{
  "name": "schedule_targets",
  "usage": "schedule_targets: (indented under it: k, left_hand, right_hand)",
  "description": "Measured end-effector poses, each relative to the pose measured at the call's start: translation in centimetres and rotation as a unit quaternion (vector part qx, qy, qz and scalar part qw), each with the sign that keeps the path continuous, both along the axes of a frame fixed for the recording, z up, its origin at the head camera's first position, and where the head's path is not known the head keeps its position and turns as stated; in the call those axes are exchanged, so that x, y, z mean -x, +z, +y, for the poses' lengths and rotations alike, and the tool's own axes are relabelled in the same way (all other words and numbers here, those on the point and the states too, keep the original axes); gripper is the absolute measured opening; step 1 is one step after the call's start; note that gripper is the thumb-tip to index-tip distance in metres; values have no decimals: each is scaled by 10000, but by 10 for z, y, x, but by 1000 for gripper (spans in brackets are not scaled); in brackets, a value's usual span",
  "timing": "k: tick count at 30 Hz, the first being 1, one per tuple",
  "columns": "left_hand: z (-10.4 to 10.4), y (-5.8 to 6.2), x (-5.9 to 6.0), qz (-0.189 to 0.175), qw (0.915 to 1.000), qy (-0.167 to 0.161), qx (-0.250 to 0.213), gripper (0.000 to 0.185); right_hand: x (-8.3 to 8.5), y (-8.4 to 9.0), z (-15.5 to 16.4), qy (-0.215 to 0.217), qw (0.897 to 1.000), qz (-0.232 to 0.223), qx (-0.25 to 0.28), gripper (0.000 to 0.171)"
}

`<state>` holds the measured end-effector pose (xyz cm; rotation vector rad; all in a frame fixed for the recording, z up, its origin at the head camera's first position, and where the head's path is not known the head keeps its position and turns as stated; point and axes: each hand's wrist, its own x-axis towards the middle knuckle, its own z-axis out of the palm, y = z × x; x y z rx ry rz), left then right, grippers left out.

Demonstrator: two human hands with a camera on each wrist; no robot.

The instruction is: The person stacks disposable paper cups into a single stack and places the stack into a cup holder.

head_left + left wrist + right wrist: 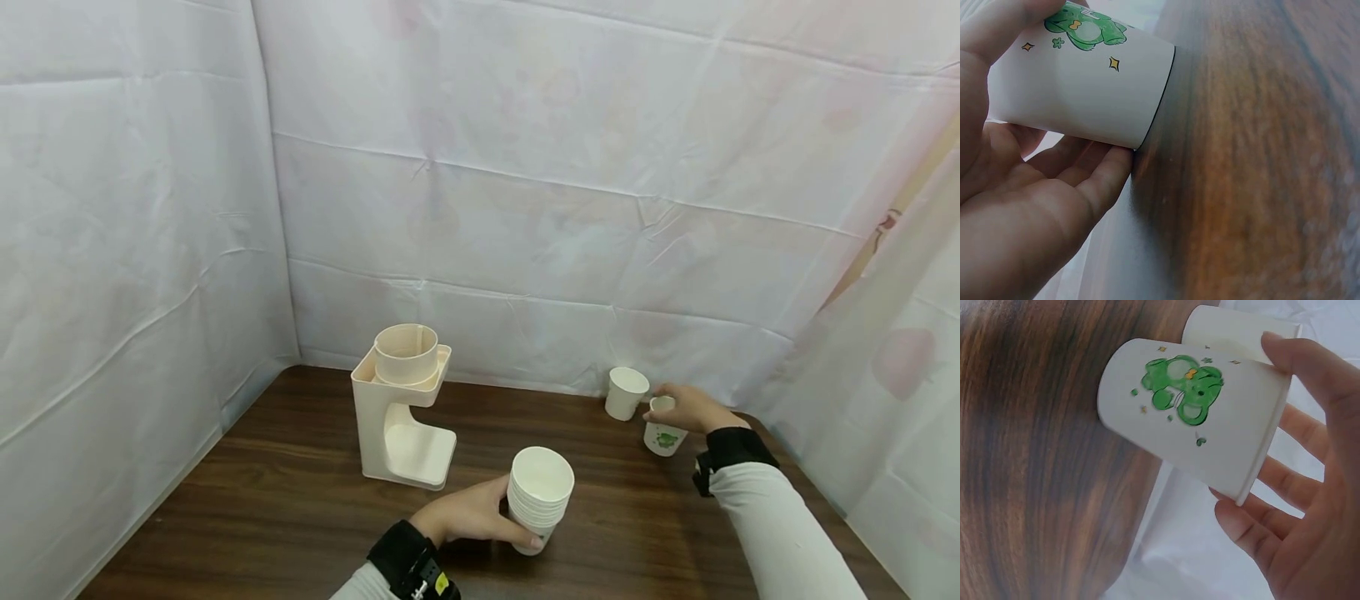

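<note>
In the head view my left hand grips a stack of nested white paper cups low at its side, near the table's front. Close up, the left wrist view shows the outermost cup, with a green cartoon animal, its base at the wood surface. At the back right my right hand holds a single paper cup near its rim. Its green bear print faces the right wrist camera, where thumb and fingers lie around the rim. Another white cup stands just left of it.
A cream plastic stand with a round holder on top and a flat base stands left of the cup stack. White cloth walls enclose the dark wooden table at the back and both sides.
</note>
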<state>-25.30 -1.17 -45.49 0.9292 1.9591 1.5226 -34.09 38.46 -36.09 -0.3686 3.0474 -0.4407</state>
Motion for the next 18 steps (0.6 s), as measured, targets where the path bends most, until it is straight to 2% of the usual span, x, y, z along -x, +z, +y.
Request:
schedule_targets:
  k: [10,18]
  left_hand:
    - [3,0,-1,10,10000,-53,-5,70]
    - [2,0,1,36,10000,-74,-24,71]
  right_hand:
    - [-5,17,-6,216,9994,-24,-257,51]
    - [-13,35,-19,370,9984,112,-412,51]
